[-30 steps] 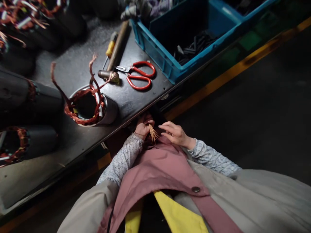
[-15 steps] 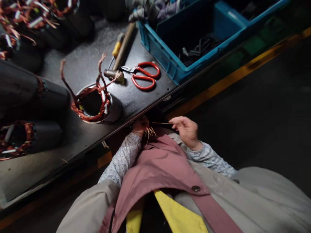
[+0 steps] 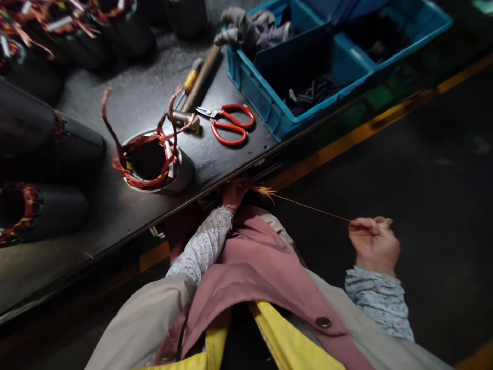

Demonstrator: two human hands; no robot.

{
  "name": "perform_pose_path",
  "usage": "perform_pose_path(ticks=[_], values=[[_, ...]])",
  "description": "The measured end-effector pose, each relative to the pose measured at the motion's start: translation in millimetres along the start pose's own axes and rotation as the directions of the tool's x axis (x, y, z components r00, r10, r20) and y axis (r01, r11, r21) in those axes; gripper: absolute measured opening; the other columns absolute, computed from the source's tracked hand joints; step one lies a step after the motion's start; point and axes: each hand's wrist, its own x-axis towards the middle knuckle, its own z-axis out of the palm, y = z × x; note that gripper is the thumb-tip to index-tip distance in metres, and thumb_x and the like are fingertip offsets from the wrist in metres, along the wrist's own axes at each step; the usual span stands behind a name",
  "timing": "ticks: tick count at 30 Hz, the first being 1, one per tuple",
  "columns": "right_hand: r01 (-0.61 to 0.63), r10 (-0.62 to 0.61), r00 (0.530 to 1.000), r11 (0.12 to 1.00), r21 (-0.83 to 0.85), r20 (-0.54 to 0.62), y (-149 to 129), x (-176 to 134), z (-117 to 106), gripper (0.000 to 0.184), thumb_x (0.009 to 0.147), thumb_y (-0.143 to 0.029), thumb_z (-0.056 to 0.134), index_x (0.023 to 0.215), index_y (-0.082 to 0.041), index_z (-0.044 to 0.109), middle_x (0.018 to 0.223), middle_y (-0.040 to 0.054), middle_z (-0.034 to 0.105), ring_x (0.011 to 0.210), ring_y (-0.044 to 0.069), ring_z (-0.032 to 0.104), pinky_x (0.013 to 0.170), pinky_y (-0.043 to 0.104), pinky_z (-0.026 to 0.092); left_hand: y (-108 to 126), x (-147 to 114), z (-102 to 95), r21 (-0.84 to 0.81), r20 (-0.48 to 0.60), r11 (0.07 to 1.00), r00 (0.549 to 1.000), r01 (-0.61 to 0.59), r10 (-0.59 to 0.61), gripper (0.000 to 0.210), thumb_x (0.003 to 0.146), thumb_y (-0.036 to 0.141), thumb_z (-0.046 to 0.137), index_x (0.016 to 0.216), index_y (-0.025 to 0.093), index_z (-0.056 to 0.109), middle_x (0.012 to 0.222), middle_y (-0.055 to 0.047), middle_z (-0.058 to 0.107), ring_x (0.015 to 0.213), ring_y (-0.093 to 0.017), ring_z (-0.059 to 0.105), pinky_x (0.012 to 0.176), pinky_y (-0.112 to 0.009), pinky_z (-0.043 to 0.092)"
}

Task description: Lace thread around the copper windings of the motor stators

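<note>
My left hand (image 3: 234, 196) is closed around a bundle of thin cords (image 3: 266, 191), just below the table's front edge, with the loose ends fanning out to the right. From that bundle a single cord (image 3: 311, 206) runs taut to my right hand (image 3: 374, 242), which pinches its end out over the dark floor. Above my left hand, on the table, stands a motor stator (image 3: 184, 172) with a ring of copper windings and several twisted leads sticking up. Red-handled scissors (image 3: 231, 125) lie to its right.
A hammer (image 3: 203, 79) and a yellow-handled screwdriver (image 3: 190, 81) lie behind the scissors. A blue divided bin (image 3: 252, 85) holds small black pieces, with grey gloves (image 3: 262, 28) on its corner. More stators (image 3: 57, 213) crowd the table's left side. The table edge (image 3: 215, 189) runs diagonally.
My right hand has moved far to the right, drawing one cord out long from the bundle. My left hand has shifted slightly right, still closed on the bundle.
</note>
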Motion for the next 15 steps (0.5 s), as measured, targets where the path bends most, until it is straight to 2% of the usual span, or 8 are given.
perform_pose_path(ticks=[2,5,7,9,10,12,14,15], values=[[-0.037,0.038,0.999,0.999,-0.016,0.015,10,0,-6,0.040,0.101,-0.018,0.039,0.061,-0.018,0.039,0.045,-0.0108,0.022,0.036,0.004,0.037,0.046,0.011,0.045,-2,-8,-11.6,0.053,-0.007,0.996,0.998,0.070,-0.070,0.018,0.097,0.025,0.050,0.100,0.015,0.064,0.103,-0.006,0.066,0.093,-0.016,0.063,0.086,-0.035,0.054],[-0.108,0.115,0.982,0.993,-0.049,0.150,37,-5,-1,0.034,0.097,-0.027,0.051,0.065,-0.019,0.044,0.045,-0.0121,0.024,0.038,0.004,0.037,0.049,0.013,0.048,3,-25,-35.4,0.142,-0.044,0.983,0.993,0.116,-0.111,0.027,0.099,0.019,0.038,0.090,0.016,0.064,0.088,-0.004,0.068,0.091,-0.015,0.065,0.088,-0.032,0.053],[-0.102,0.145,0.936,0.984,-0.149,0.320,54,-8,6,0.031,0.090,-0.033,0.061,0.066,-0.020,0.047,0.043,-0.0131,0.024,0.036,0.004,0.028,0.038,0.011,0.036,8,-38,-50.8,0.220,-0.075,0.971,0.994,0.088,-0.073,0.028,0.100,0.022,0.037,0.096,0.017,0.064,0.094,-0.004,0.069,0.097,-0.015,0.065,0.090,-0.033,0.053],[0.054,0.111,0.883,0.941,-0.334,0.456,64,-7,8,0.030,0.080,-0.039,0.070,0.066,-0.020,0.051,0.042,-0.0130,0.028,0.035,0.004,0.022,0.032,0.013,0.023,10,-49,-64.8,0.328,-0.097,0.943,0.995,0.049,-0.018,0.027,0.100,0.026,0.039,0.102,0.017,0.064,0.105,-0.007,0.069,0.104,-0.017,0.064,0.093,-0.035,0.052],[0.188,0.074,0.858,0.875,-0.446,0.508,67,-5,7,0.029,0.075,-0.041,0.073,0.067,-0.020,0.055,0.042,-0.0117,0.033,0.035,0.004,0.025,0.033,0.015,0.022,11,-54,-71.5,0.395,-0.109,0.918,0.994,0.033,0.011,0.026,0.100,0.027,0.041,0.104,0.016,0.065,0.109,-0.008,0.068,0.105,-0.019,0.064,0.093,-0.037,0.052],[0.461,0.008,0.797,0.638,-0.617,0.604,68,2,1,0.027,0.071,-0.042,0.074,0.068,-0.019,0.061,0.045,-0.0073,0.044,0.039,0.006,0.036,0.037,0.018,0.028,15,-63,-85.3,0.548,-0.143,0.836,0.986,0.004,0.089,0.024,0.097,0.030,0.049,0.108,0.014,0.064,0.114,-0.010,0.066,0.105,-0.021,0.063,0.092,-0.041,0.053],[0.621,0.017,0.729,0.404,-0.672,0.684,67,9,-6,0.028,0.073,-0.045,0.069,0.067,-0.018,0.063,0.048,-0.0037,0.051,0.043,0.009,0.045,0.043,0.021,0.034,24,-70,-99.5,0.703,-0.175,0.710,0.961,-0.030,0.213,0.029,0.094,0.034,0.056,0.115,0.015,0.060,0.118,-0.010,0.062,0.104,-0.021,0.062,0.091,-0.042,0.054],[0.662,0.045,0.700,0.335,-0.671,0.713,67,11,-9,0.030,0.075,-0.046,0.066,0.066,-0.018,0.063,0.048,-0.0029,0.052,0.044,0.010,0.047,0.044,0.023,0.036,31,-74,-106.2,0.775,-0.175,0.631,0.943,-0.045,0.283,0.032,0.093,0.035,0.058,0.118,0.015,0.058,0.120,-0.010,0.060,0.105,-0.021,0.061,0.090,-0.043,0.054]])
